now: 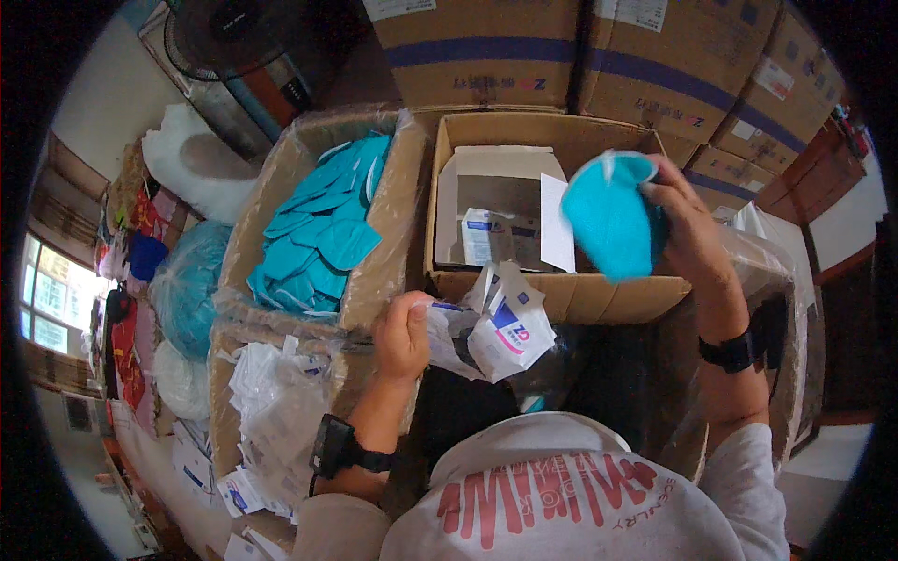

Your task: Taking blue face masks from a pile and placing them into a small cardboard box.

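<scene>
My right hand [690,213] is raised at the right, its fingers closed on the edge of a teal cup-shaped face mask [608,220]. The mask hangs over the right part of an open cardboard box [552,297]. At the middle, my left hand [404,329] grips a crumpled white plastic packet [513,335] with blue and pink print, and its top looks torn open. Inside the box stands a smaller white carton [486,173] with a white packet [477,238] in it. Left of that box, a plastic-lined carton [388,210] holds a heap of teal masks [323,220].
A lined box with crumpled white wrappers [276,393] is at the lower left. Bulging plastic bags [192,285] lie further left. Tall stacked cartons [482,61] close off the back, with a fan [224,33] at the far left. Another plastic-covered box [795,318] stands at right.
</scene>
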